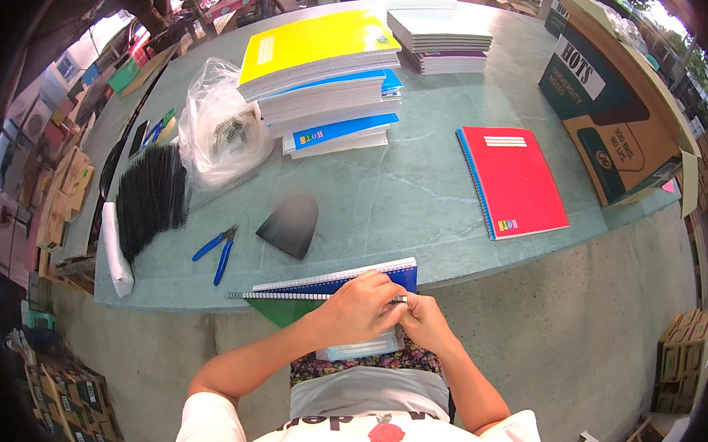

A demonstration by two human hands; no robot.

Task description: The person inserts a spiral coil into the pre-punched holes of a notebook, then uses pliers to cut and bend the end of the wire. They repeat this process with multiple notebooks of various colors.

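A spiral notebook [330, 284] with a dark blue cover lies at the table's front edge, partly over my lap. Punched holes run along its pages, and a dark spiral wire [236, 295] sticks out past its left end. Green cover material [279, 311] shows beneath. Curled over the notebook's spine, my left hand [357, 302] is closed on it. Beside it, at the right end of the spine, my right hand [429, 323] pinches the wire's end; the fingertips partly hide it. Blue-handled cutters [224, 249] rest on the table to the left.
A dark curved piece [293, 225] lies beyond the cutters. Black spiral wires [152, 201] and a clear plastic bag [222, 132] are at left. Notebook stacks [324, 49] [438, 36] stand farther back. A red notebook [514, 182] and an open carton [620, 108] are at right.
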